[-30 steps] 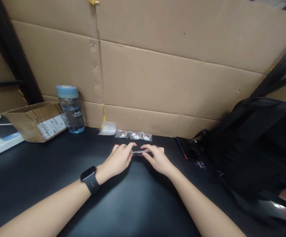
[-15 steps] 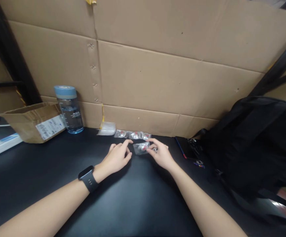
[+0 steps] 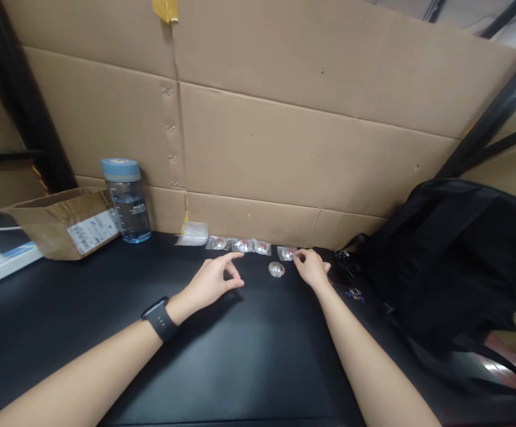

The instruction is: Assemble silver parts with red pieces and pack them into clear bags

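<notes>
The right hand (image 3: 312, 268) has carried the small clear packet (image 3: 287, 253) to the end of the row of packets (image 3: 239, 244) by the cardboard wall, its grip still pinching it. The left hand (image 3: 213, 279) now rests open and empty on the worktop (image 3: 249, 356). A loose clear dome (image 3: 276, 269) lies between the hands.

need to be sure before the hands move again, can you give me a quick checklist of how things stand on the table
1. Right hand on the small clear packet at the end of the row by the cardboard wall: ok, fingertips touch it.
2. Right grip closed on the packet: cannot tell.
3. Left hand free: ok, holds nothing.
4. Loose round clear piece lies apart from both hands: ok.
5. Other packets lined up along the wall: ok.
6. Water bottle upright, away from the hands: ok.
</notes>
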Demonstrator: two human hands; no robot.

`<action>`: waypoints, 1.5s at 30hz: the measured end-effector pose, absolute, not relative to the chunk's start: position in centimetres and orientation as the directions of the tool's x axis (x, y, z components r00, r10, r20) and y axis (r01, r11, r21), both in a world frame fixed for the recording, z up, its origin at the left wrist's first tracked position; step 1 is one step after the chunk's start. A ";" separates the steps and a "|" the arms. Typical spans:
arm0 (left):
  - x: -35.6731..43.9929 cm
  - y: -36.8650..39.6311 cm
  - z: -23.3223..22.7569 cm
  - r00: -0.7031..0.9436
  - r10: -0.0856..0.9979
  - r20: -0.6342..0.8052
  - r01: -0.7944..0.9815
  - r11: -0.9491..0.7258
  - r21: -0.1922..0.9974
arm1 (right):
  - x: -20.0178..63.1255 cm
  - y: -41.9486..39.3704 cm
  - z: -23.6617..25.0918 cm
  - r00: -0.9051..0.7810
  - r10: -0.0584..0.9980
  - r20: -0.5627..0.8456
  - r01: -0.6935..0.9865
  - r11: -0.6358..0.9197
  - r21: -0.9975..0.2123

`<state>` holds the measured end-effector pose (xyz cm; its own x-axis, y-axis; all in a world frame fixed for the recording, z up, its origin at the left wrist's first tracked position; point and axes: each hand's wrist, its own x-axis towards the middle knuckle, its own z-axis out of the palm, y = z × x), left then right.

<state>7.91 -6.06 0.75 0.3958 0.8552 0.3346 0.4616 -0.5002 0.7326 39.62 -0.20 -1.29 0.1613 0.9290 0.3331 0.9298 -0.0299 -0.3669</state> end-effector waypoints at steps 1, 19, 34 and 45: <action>7.9 -6.0 0.8 0.403 0.847 0.346 0.375 -0.498 0.781 | 39.5 -0.3 -1.3 0.136 0.941 0.310 0.937 -0.021 -0.348; 7.9 -8.7 2.7 0.712 0.642 0.284 -0.568 0.288 0.771 | 38.4 -0.1 -2.2 -0.054 0.970 0.239 0.960 0.116 -0.255; 7.9 -9.2 2.5 0.714 0.619 0.326 -0.581 0.266 0.769 | 36.9 -0.9 -1.7 -0.117 0.951 0.286 0.939 0.200 -0.279; 7.7 -9.5 3.1 0.728 0.602 0.328 -0.533 0.196 0.823 | 32.9 -4.6 0.7 -0.265 0.843 0.468 0.854 0.431 -0.292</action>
<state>7.67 -9.52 3.13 0.7281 0.6019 0.3280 -0.5328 0.1958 0.8233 32.87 -4.60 0.67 -0.2655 0.8426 0.4685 0.8536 0.4314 -0.2922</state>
